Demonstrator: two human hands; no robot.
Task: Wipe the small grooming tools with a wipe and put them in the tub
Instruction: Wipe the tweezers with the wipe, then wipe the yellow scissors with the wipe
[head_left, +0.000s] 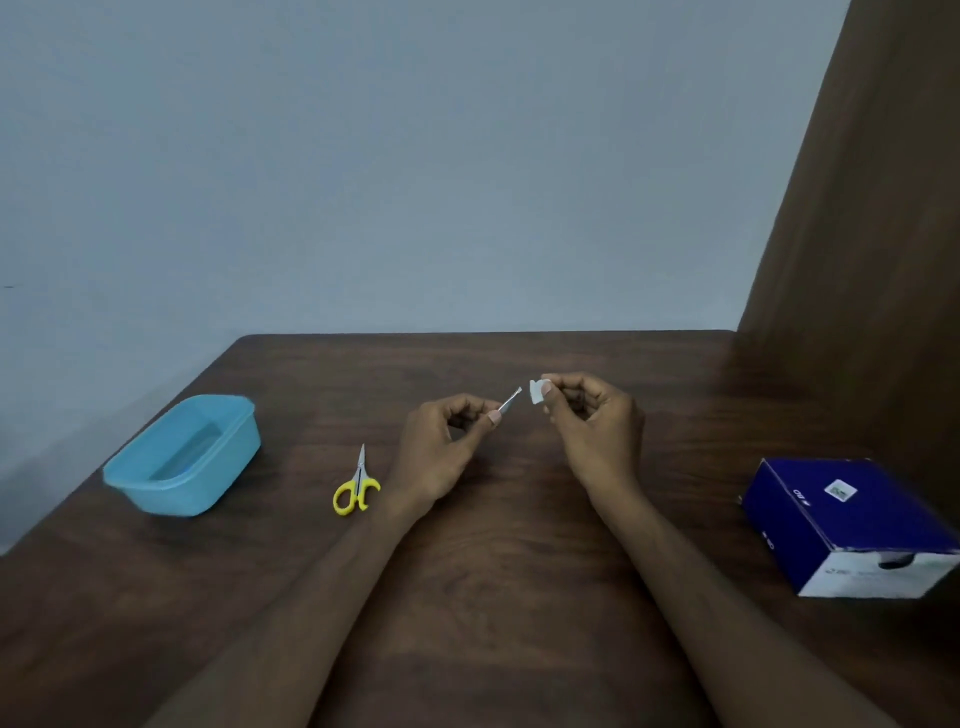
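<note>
My left hand (447, 441) pinches a small metal grooming tool (510, 400) above the middle of the table, its flat tip pointing up and to the right. Just right of that tip, my right hand (592, 415) holds a small white wipe (537, 391) between thumb and fingers; a narrow gap separates wipe and tool. Small scissors with yellow handles (357, 486) lie flat on the table left of my left wrist. A light blue plastic tub (228, 457) stands open at the left of the table; I see nothing inside it.
A dark blue and white cardboard box (841, 525) sits at the right of the brown wooden table (493, 571). A grey wall rises behind the table's far edge and a brown wooden panel (857, 234) stands at the right.
</note>
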